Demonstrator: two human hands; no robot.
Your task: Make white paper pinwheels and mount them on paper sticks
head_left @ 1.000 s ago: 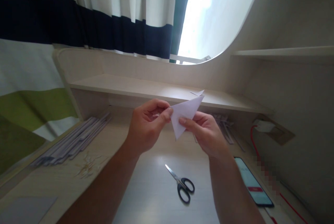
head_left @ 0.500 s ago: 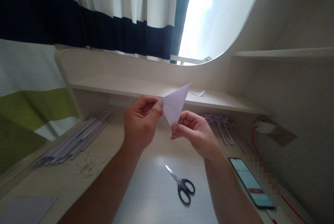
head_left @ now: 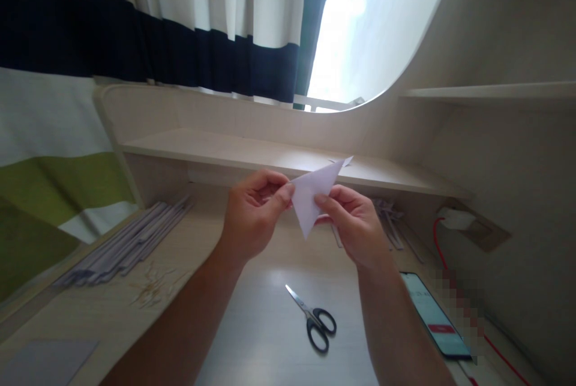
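Note:
A folded triangle of white paper (head_left: pixel 315 188) is held up in the air between my two hands, above the desk. My left hand (head_left: pixel 256 215) pinches its left corner between thumb and fingers. On the right edge, my right hand (head_left: pixel 353 221) grips the paper, its thumb on the near face and its fingers behind. One point of the triangle aims up and right, another hangs downward. Below the hands, black-handled scissors (head_left: pixel 312 319) lie on the desk, blades slightly left and away from me.
Rolled paper sticks (head_left: pixel 128 242) lie at the left, with thin scattered sticks (head_left: pixel 155 285) nearby. A paper sheet (head_left: pixel 47 362) rests front left. More paper pieces (head_left: pixel 391 221) sit under the shelf (head_left: pixel 216 147). A phone (head_left: pixel 434 314) and red cable (head_left: pixel 504 359) are at the right.
Both hands and the paper triangle have shifted right and slightly down. My right hand's grip has moved from the triangle's bottom corner up to its right edge.

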